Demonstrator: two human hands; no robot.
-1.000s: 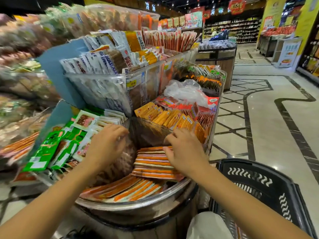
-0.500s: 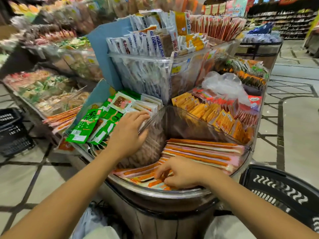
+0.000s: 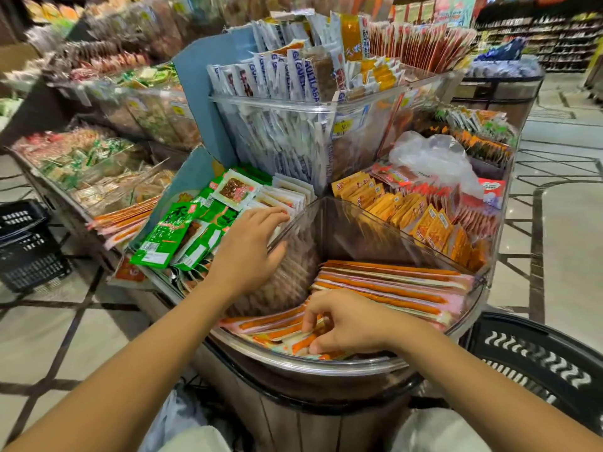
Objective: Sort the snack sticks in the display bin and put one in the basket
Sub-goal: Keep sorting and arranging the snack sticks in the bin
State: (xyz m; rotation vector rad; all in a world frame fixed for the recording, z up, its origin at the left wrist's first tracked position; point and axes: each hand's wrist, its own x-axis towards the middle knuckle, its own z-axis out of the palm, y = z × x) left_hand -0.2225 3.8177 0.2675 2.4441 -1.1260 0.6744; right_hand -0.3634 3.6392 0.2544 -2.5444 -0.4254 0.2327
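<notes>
Pinching loose snack sticks (image 3: 391, 288) at the near rim of the display bin (image 3: 326, 365), the right hand (image 3: 352, 324) is curling its fingers round them, with the basket (image 3: 535, 360) just beside. They are looking light, floppy and slick-wrapped, so gripping mid-length seems best. The left hand (image 3: 248, 249) is resting straight-fingered on the clear divider (image 3: 301, 214) behind.

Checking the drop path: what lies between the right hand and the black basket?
In the head view, only the display bin's curved rim separates the right hand, pinching snack sticks, from the basket.

Two hands (image 3: 248, 252), two black baskets (image 3: 535, 363), one plastic bag (image 3: 430, 158) — snack sticks (image 3: 391, 285) uncountable
</notes>
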